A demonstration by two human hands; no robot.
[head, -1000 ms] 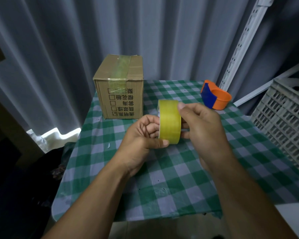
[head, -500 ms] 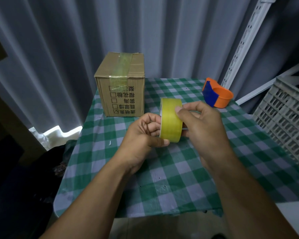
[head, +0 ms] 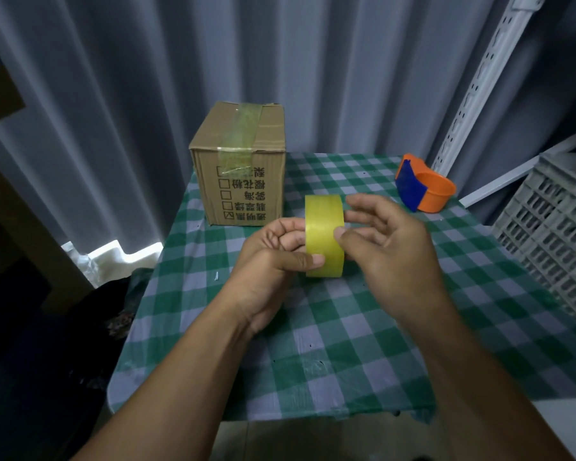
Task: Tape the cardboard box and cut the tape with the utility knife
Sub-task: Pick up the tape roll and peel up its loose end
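Observation:
A yellow roll of tape (head: pixel 323 224) stands on edge in the air above the table's middle. My left hand (head: pixel 273 257) grips it from the left, fingers through its core and thumb on its lower rim. My right hand (head: pixel 386 241) touches the roll from the right, thumb on the outer face, fingers spread behind it. The cardboard box (head: pixel 243 164) sits at the table's back left, with a strip of clear tape over its top seam and down its front. No utility knife is in view.
An orange and blue tape dispenser (head: pixel 424 188) lies at the back right of the green checked tablecloth (head: pixel 346 344). A grey plastic crate (head: pixel 559 234) stands at the right edge. Grey curtains hang behind the table, with a white perforated rail (head: pixel 473 88) leaning at the right.
My right hand's fingers have loosened and spread, and its thumb has slid down the roll's outer face. My left hand keeps its hold.

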